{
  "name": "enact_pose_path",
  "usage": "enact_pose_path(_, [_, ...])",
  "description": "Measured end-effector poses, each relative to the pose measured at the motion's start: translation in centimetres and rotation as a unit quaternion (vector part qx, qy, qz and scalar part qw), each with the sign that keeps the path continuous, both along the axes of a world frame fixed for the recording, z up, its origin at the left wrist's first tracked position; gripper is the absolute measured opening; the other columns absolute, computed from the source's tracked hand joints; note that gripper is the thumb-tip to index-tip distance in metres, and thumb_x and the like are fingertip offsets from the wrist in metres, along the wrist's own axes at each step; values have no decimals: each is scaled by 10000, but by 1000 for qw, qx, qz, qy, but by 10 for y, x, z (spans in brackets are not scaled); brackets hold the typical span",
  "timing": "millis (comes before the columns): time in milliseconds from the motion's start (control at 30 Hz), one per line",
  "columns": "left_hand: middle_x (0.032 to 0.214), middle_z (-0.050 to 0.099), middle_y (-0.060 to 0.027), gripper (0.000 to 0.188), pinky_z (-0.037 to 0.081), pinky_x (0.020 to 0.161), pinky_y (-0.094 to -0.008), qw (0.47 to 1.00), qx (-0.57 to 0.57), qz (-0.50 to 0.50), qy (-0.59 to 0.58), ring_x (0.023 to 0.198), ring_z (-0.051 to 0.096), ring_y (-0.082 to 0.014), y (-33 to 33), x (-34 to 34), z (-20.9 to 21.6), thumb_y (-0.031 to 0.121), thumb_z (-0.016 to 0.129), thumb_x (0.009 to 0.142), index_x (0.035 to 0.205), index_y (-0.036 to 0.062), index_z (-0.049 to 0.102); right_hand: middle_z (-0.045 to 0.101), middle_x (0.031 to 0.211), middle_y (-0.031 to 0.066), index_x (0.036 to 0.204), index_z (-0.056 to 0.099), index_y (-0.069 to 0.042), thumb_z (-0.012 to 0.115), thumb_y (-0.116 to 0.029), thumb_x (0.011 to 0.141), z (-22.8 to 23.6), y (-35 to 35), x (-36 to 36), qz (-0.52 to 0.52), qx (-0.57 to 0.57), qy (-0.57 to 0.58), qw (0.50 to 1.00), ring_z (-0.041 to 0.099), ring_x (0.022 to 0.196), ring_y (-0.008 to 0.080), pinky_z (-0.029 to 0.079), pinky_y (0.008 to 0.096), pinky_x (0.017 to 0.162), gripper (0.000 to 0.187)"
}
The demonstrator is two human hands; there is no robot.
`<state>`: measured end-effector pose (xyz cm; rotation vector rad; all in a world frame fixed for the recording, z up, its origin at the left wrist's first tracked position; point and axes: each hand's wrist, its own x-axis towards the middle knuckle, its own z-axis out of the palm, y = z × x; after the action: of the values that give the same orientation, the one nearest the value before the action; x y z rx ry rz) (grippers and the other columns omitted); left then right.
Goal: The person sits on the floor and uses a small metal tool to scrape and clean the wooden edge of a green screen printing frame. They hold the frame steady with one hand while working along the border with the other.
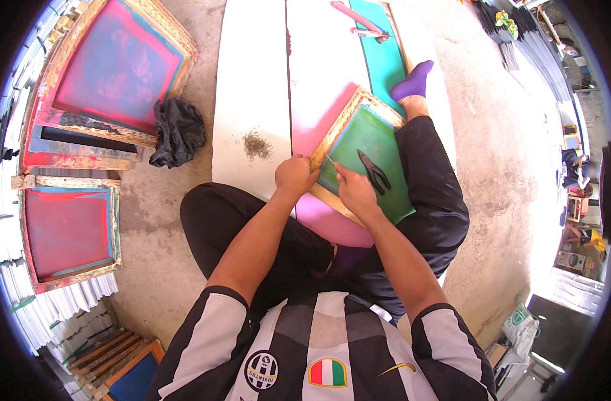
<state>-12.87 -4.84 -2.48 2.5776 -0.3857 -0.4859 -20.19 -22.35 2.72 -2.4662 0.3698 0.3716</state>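
A wooden-framed screen with green mesh [372, 144] rests tilted on my right leg and a white board. My left hand [293, 175] grips the frame's near left edge. My right hand [354, 190] pinches a thin pointed tool [330, 161] against the frame's inner left edge. Black pliers [373, 171] lie on the green mesh, just right of my right hand.
A small pile of dark bits [256, 144] lies on the white board [252, 87]. A black cloth [177, 130] sits on the concrete floor to the left. Pink-meshed wooden screens [118, 67] [68, 230] lean at the left. Stacks of frames [529, 47] stand at the far right.
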Motion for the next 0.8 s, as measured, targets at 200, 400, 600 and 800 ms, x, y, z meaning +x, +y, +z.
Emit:
enact_pose_path(200, [999,732,-162,358,597,815,-507,1000,17,-3,10,905,745,-371,-3,3,-1,407,765,861,970,66,778,724,1143,299,1433,635,-179,534,-224,1037,10,9,3,14,-44,52,998,706,1065,492,547,598,964,411])
enact_pose_path(400, [976,736,-159,344,601,809,-504,1000,17,2,1,891,748,-372,-3,3,-4,396,764,863,955,65,777,725,1184,292,1469,602,-170,512,-190,1024,36,25,14,15,-74,110,991,706,1111,474,550,580,983,454])
enact_pose_path(600, [968,738,-158,331,599,801,-507,1000,7,-4,-11,882,746,-375,-2,2,-6,383,762,865,938,61,774,733,1145,295,1451,604,-82,509,-153,1004,43,42,28,40,-110,141,983,700,1153,460,556,571,992,463])
enact_pose_path(800, [957,741,-171,329,594,795,-515,1000,19,-14,-13,876,743,-381,-10,6,-7,382,766,856,943,65,783,728,1200,270,1371,665,-29,564,-176,1010,-20,11,13,-36,49,9,998,713,1126,440,571,544,966,402])
